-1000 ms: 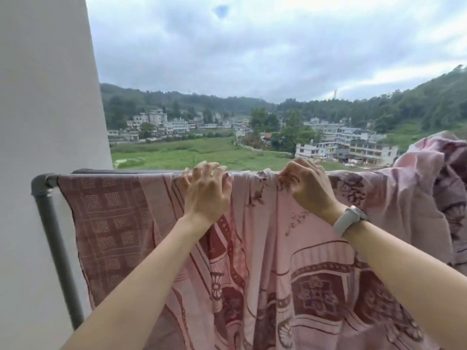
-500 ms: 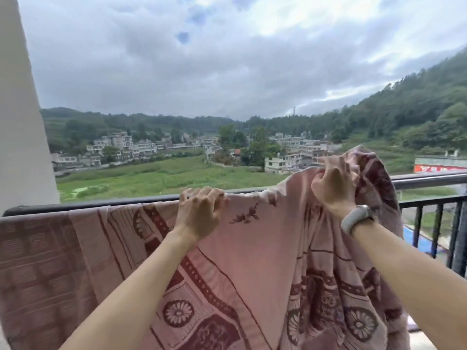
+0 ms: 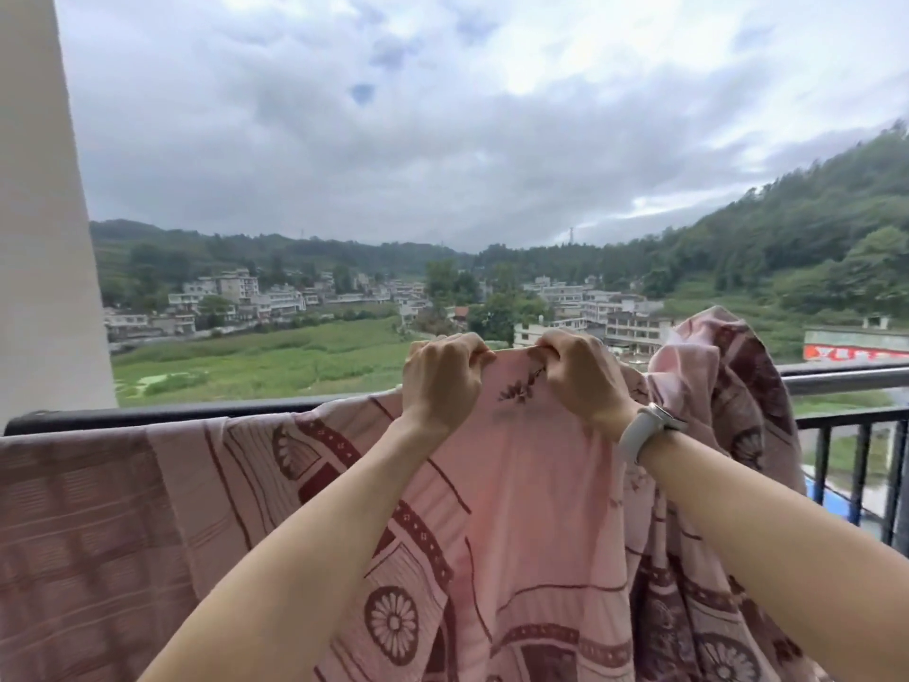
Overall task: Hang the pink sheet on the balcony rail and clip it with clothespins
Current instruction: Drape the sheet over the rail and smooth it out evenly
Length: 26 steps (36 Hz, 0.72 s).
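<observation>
hands together | left hand (image 3: 440,381), right hand (image 3: 583,381) | pink sheet (image 3: 521,484) edge apparently lifted

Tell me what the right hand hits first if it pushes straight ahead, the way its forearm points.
Probably nothing solid. The right hand pinches the sheet edge above the rail, so only the cloth it holds lies ahead, then open air. Depth is uncertain; slightly lower, it would meet the rail.

Overcast daylight, soft and even; brightest patch in the clouds (image 3: 565,56) upper right. No hard shadows, no glare. Wide-angle lens bends the white wall (image 3: 39,214) at left inward and tilts the hillside (image 3: 811,238) at right. Pink sheet (image 3: 88,534) smeared by motion blur lower left. Distant buildings (image 3: 236,292) soft, compression-muddied.
</observation>
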Available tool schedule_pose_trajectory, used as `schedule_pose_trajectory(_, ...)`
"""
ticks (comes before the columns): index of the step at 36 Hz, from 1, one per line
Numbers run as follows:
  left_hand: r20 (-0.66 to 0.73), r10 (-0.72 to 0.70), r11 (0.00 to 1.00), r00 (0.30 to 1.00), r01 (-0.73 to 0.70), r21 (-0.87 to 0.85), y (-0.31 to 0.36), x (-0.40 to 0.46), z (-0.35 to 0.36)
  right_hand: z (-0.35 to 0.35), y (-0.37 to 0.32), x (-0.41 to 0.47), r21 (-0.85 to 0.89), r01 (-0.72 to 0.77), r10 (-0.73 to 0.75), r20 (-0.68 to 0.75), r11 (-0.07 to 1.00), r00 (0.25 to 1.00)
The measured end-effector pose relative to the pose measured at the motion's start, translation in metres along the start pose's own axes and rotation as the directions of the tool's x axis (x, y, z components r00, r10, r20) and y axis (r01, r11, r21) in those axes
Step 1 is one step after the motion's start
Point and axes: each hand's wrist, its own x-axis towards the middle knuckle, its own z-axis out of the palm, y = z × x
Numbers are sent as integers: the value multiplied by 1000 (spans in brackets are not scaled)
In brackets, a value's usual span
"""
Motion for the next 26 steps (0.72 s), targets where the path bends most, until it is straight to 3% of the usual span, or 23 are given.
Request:
schedule_pose_trajectory(3, 6, 25, 997, 1000, -24, -67, 33, 25, 18, -20, 24, 14, -45, -59, 52, -131, 997, 990)
schedule_pose_trajectory(5, 89, 27, 994, 996, -18, -107, 47, 33, 36, -27, 43, 15, -112, -110, 90, -171, 988, 981)
schedule_pose_trajectory(8, 256, 48, 993, 965, -18, -116, 47, 26, 56, -29, 67, 7, -261, -244, 235, -64, 934, 970)
schedule_pose_trajectory(11, 227, 104, 992, 968, -85, -93, 29, 2, 51, -27, 69, 0, -327, -282, 320, 69, 902, 945)
schedule_pose_trajectory(13, 157, 123, 991, 980, -113, -67, 11, -17, 34, -25, 53, -2, -284, -240, 260, 35, 928, 965)
schedule_pose_trajectory(17, 88, 44, 992, 995, -54, 113, -42, -47, -15, 4, -12, -5, -200, 31, -26, 27, 979, 999)
schedule_pose_trajectory(21, 44, -162, 944, 986, 142, 298, -107, -66, -70, 62, -87, -13, 4, 276, -273, 161, 961, 948)
schedule_pose_trajectory(23, 27, -214, 915, 977, 190, 357, -138, -77, -100, 89, -121, -20, 72, 332, -340, 208, 941, 917)
schedule_pose_trajectory(26, 5, -242, 877, 970, 217, 428, -180, -92, -142, 119, -164, -32, 123, 355, -372, 171, 927, 912)
